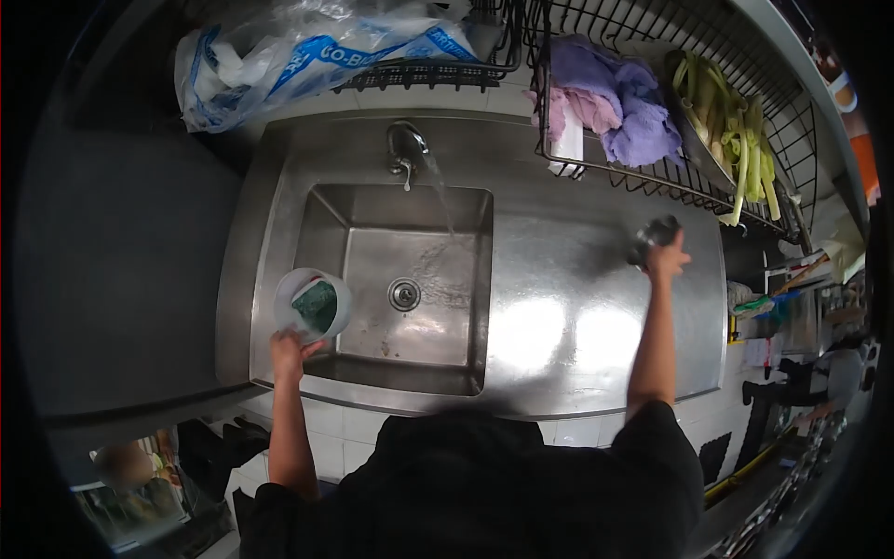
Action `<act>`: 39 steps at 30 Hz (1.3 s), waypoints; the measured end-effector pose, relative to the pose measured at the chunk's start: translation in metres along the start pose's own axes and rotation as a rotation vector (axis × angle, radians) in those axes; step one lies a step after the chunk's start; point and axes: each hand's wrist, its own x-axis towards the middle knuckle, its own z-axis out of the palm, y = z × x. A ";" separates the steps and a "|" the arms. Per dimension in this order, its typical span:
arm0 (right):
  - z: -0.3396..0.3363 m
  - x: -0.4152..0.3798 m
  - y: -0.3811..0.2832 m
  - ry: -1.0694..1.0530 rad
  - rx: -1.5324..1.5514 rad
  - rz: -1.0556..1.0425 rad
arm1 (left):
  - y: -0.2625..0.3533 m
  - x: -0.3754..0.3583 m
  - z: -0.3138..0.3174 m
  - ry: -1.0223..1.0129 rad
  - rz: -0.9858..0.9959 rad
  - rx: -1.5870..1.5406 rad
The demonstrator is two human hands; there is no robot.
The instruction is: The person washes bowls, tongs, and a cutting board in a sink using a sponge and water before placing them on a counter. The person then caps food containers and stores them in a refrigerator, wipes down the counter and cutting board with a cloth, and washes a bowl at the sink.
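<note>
My left hand (pixel 294 348) grips a white plastic tub (pixel 283 300) by its near side, over the left front corner of the sink (pixel 377 256). Inside the tub lies a green scouring pad (pixel 318 304). Out to the right, above the steel drainboard (pixel 577 252), my right hand (pixel 667 259) is closed on a small dark, shiny round vessel (pixel 649 240), smeared by motion. Water (pixel 440 194) runs from the tap (pixel 406 144) into the sink.
Wire racks hang along the back. One holds purple cloths (pixel 619 93) and green leafy stalks (pixel 736 121); plastic bags (pixel 317 61) sit at the back left. A dark flat surface (pixel 130 270) lies left of the sink. Another person (pixel 829 382) stands far right.
</note>
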 end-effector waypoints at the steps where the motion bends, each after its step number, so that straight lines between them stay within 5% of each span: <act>1: 0.024 -0.008 -0.023 0.039 -0.006 -0.043 | 0.001 -0.002 0.001 -0.006 0.010 0.016; 4: 0.147 -0.009 -0.062 0.051 0.234 -0.263 | -0.002 0.006 -0.002 -0.051 0.034 0.047; 7: 0.125 -0.068 -0.153 0.086 0.220 -0.118 | 0.014 0.001 0.008 -0.072 0.020 0.014; 10: 0.093 -0.104 -0.192 -0.077 0.533 0.010 | 0.010 0.007 0.003 -0.042 0.043 -0.036; 12: 0.036 -0.133 -0.193 -0.488 1.365 0.256 | 0.008 0.007 0.000 -0.003 0.041 -0.040; 13: 0.028 -0.138 -0.183 -0.611 1.496 0.246 | 0.007 0.008 -0.001 0.025 0.037 -0.040; 18: -0.003 -0.208 -0.150 -0.980 1.445 0.328 | 0.000 0.009 -0.008 0.039 -0.004 -0.018; 24: 0.047 -0.295 -0.202 -1.182 1.302 0.311 | 0.003 0.001 -0.017 0.031 -0.009 0.074; 39: 0.059 -0.267 -0.235 -1.291 1.259 0.075 | -0.005 -0.012 -0.058 -0.009 0.033 0.164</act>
